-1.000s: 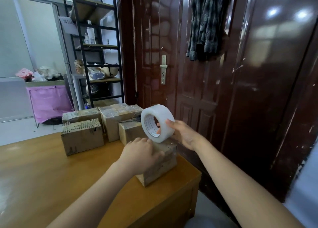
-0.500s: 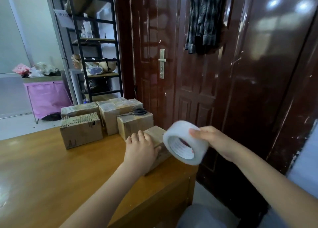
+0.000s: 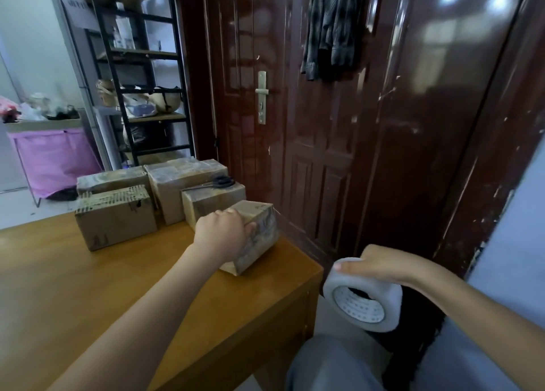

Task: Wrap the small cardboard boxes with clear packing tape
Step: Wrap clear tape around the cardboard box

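You have bare table [image 3: 88, 287] left of your forearm, while four boxes [image 3: 116, 218] and scissors [image 3: 219, 182] crowd the far edge behind the held box [image 3: 259, 234].

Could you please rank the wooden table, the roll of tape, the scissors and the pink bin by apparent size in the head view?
1. wooden table
2. pink bin
3. roll of tape, though nearness to the camera enlarges it
4. scissors
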A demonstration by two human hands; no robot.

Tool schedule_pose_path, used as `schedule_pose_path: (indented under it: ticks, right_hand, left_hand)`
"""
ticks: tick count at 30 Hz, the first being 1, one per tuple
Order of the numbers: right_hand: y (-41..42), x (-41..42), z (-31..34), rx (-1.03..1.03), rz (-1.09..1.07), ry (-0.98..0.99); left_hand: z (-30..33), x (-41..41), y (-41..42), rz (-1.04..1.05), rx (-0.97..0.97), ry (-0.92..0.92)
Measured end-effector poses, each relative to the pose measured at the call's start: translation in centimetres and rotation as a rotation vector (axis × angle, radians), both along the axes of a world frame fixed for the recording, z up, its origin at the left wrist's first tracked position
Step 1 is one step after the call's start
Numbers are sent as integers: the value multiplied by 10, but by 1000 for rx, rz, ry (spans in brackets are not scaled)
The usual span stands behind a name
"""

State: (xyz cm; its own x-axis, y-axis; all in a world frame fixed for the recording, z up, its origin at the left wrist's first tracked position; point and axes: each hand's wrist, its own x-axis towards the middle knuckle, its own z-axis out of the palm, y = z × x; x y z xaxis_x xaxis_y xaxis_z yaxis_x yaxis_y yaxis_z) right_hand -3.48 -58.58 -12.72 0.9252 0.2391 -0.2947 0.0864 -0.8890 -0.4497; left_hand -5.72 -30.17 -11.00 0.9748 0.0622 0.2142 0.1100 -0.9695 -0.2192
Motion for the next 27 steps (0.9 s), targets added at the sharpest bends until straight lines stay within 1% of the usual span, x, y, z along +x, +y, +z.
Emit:
schedule_pose_path:
  ticks: [3, 5, 7, 8, 9, 10, 11, 12, 13, 14, 15, 17, 19, 21, 25, 27]
  right_hand:
    - [11, 0, 5, -238, 46, 75]
    - [15, -6, 1, -337, 55, 158]
    - [15, -8, -2, -310, 53, 207]
    - [14, -8, -2, -251, 48, 186]
    - [13, -6, 1, -177, 23, 135]
    - [13, -5, 6, -101, -12, 71]
    - [13, -3, 10, -53, -32, 21]
    - [15, 0, 14, -38, -32, -24]
    - [17, 2, 18, -36, -13, -52]
    - [20, 4, 21, -53, 15, -71]
    - [22, 6, 21, -81, 34, -82]
    - [24, 8, 19, -150, 53, -81]
    - [24, 7, 13, -194, 64, -57]
    - [23, 7, 4, -152, 61, -46]
    - [19, 4, -6, -16, 34, -47]
    - [20, 2, -11, -7, 38, -44]
  left_hand:
    - [6, -1, 2, -10, -48, 11]
    - [7, -3, 2, -17, -72, 5]
    - [8, -4, 3, -30, -102, -2]
    - [11, -4, 5, -20, -162, 2]
    - [15, -2, 9, -2, -255, 23]
    - [18, 0, 14, 21, -388, 56]
    - [20, 2, 20, 47, -570, 95]
    - [20, 3, 25, 75, -770, 133]
    - [17, 2, 29, 114, -931, 166]
    - [14, -1, 32, 155, -1016, 191]
    - [8, -3, 35, 180, -1040, 202]
    - [-1, -3, 36, 132, -990, 136]
    - [-2, 0, 34, -15, -813, 18]
    - [2, 3, 30, -127, -603, -32]
    - [19, 0, 22, -157, -352, 22]
    - [22, -4, 14, -174, -258, 86]
